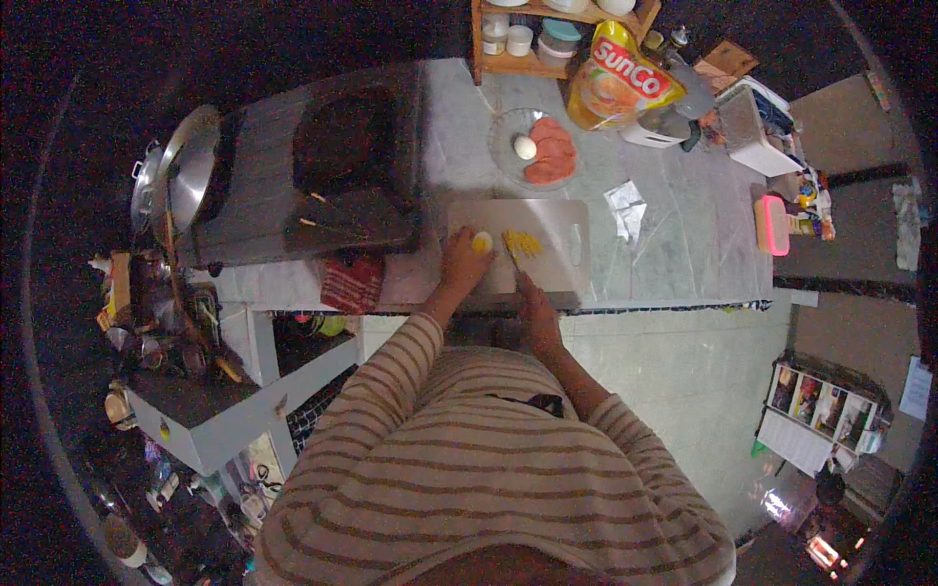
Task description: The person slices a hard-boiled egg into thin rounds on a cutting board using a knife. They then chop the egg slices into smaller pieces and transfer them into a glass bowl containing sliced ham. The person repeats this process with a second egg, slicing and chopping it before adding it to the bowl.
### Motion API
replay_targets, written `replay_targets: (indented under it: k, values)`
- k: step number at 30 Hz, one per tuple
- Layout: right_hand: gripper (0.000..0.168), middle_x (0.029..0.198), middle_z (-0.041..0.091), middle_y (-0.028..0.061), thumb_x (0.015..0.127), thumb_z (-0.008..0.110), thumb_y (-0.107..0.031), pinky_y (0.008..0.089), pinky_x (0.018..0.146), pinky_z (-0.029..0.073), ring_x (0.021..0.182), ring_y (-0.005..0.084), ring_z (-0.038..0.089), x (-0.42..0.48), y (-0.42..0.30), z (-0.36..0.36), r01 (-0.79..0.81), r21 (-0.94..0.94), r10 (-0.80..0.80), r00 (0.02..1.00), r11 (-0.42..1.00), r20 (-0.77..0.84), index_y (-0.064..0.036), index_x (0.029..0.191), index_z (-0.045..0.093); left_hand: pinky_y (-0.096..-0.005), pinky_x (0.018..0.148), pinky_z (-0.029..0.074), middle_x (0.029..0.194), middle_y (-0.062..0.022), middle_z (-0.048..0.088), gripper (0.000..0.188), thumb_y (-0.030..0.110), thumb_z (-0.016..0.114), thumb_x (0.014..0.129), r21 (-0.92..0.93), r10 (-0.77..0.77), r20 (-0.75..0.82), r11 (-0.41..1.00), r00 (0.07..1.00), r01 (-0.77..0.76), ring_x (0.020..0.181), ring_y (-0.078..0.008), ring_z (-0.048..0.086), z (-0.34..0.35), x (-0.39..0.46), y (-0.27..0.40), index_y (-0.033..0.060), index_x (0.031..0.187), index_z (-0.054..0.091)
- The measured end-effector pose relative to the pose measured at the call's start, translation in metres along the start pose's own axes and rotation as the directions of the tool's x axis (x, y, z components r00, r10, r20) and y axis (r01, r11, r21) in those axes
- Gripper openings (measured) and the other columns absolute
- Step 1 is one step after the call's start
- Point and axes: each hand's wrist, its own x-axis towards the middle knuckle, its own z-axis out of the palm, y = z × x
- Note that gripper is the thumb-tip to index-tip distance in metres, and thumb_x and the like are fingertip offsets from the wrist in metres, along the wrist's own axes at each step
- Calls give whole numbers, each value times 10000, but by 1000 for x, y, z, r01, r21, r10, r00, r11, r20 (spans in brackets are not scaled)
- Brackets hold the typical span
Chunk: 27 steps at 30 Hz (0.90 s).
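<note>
A pale rectangular cutting board (557, 272) with a slot handle lies on the counter in front of me. My left hand (465, 258) holds a small piece of yellow food (481, 242) with a pale rim at the board's left side. Thin yellow strips (523, 244) lie in a pile near the board's middle. My right hand (535, 304) is closed on what looks like a knife, its blade (511, 253) reaching to the left edge of the strips. Behind the board, a clear glass plate (506, 170) holds a white egg (525, 147) and flat pink meat (551, 151).
A dark stove (271, 168) stands left, with a red patterned cloth (352, 284) at its front. Crumpled foil or paper (626, 209) lies right of the board. An oil pouch (619, 80), a wooden rack (524, 69) and a pink-rimmed container (773, 225) stand farther off.
</note>
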Motion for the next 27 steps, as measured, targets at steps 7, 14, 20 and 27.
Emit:
replay_targets:
  k: [7,14,20,27]
  values:
    - [630,1267,572,249,940,475,-21,516,942,502,1089,456,610,2,3,8,178,-140,-189,979,974,-71,-152,1543,349,-462,922,506,1029,-165,711,340,258,772,833,-154,-5,-25,988,1000,1,1018,-359,660,-5,-2,14,59,1092,678]
    - [721,1204,567,257,892,504,19,551,870,518,1030,491,613,12,-2,-2,106,-224,-111,994,969,-12,-170,1559,304,-430,833,544,950,-154,727,245,216,747,863,-307,-117,-20,946,993,105,902,-317,703,3,1,10,50,1037,699]
    - [788,1187,569,252,856,519,62,526,865,526,1011,461,624,7,-8,-5,159,-217,-166,986,963,-12,-177,1572,290,-368,684,579,918,-146,729,181,119,699,902,-366,-123,-38,925,992,101,782,-233,722,-9,-8,29,-3,1035,691]
    - [765,1174,576,248,881,516,52,514,869,526,1008,448,621,8,-14,-6,188,-171,-192,981,967,-4,-171,1576,288,-375,682,577,857,-124,732,173,122,709,877,-293,-96,-45,953,994,78,756,-232,721,4,-1,14,11,1009,695]
